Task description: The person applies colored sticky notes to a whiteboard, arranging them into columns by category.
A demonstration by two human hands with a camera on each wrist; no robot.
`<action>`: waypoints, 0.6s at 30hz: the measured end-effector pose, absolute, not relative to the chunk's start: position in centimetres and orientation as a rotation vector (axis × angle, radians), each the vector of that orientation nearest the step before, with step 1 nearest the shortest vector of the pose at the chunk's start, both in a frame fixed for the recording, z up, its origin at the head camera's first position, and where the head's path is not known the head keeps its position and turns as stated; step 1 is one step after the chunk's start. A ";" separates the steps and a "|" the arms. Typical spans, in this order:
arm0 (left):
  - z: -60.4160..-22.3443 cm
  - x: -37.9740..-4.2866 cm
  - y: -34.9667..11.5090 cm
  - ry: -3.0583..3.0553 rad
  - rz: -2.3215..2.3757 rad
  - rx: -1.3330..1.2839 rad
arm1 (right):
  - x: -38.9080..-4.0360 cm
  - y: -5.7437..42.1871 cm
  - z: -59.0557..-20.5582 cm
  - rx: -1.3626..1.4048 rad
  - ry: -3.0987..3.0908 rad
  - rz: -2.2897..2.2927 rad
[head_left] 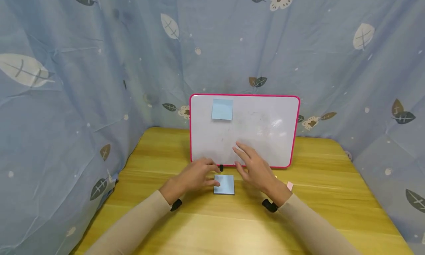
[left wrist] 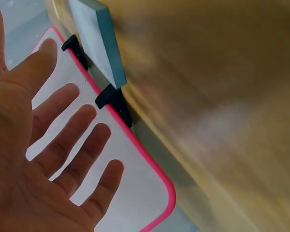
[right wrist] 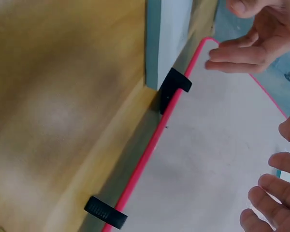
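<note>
A thick pad of light blue sticky notes [head_left: 226,187] lies on the wooden table in front of a pink-edged whiteboard [head_left: 259,137]. One light blue sticky note [head_left: 222,109] is stuck to the board's upper left. My left hand [head_left: 194,175] hovers left of the pad, its thumb overlapping the pad in the head view; in the left wrist view its spread fingers stand apart from the pad [left wrist: 99,43]. Right of the pad, my right hand [head_left: 257,170] is raised before the board, fingers extended and holding nothing. Its fingertips [right wrist: 268,181] show in the right wrist view.
Black feet [right wrist: 174,87] support the whiteboard's lower edge. A small pink piece [head_left: 290,185] and a bit of yellow [head_left: 276,177] show on the table, partly behind my right wrist. A patterned blue curtain [head_left: 225,56] hangs behind and along both sides of the table [head_left: 318,174].
</note>
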State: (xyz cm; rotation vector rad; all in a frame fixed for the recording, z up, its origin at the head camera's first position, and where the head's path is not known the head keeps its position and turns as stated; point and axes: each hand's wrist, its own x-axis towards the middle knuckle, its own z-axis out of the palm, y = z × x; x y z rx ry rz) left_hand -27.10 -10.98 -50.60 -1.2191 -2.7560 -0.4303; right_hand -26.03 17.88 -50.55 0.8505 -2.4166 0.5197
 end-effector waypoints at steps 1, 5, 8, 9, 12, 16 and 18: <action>-50.7 -26.9 -10.9 -2.769 -0.421 -1.222 | -25.9 17.9 -50.7 0.852 -2.426 0.518; -51.3 -26.5 -10.5 -2.814 -0.390 -1.223 | -25.4 17.9 -51.1 0.865 -2.451 0.522; -51.7 -26.3 -10.4 -2.851 -0.371 -1.213 | -25.1 17.9 -51.3 0.874 -2.458 0.521; -51.8 -26.2 -10.3 -2.858 -0.366 -1.211 | -25.0 18.0 -51.4 0.877 -2.461 0.521; -52.1 -26.0 -10.1 -2.884 -0.350 -1.203 | -24.9 18.0 -51.6 0.892 -2.470 0.524; -52.1 -25.9 -9.9 -2.905 -0.305 -1.203 | -24.6 18.0 -52.1 0.911 -2.495 0.525; -52.1 -25.8 -9.8 -2.914 -0.285 -1.204 | -24.4 18.1 -52.2 0.921 -2.514 0.523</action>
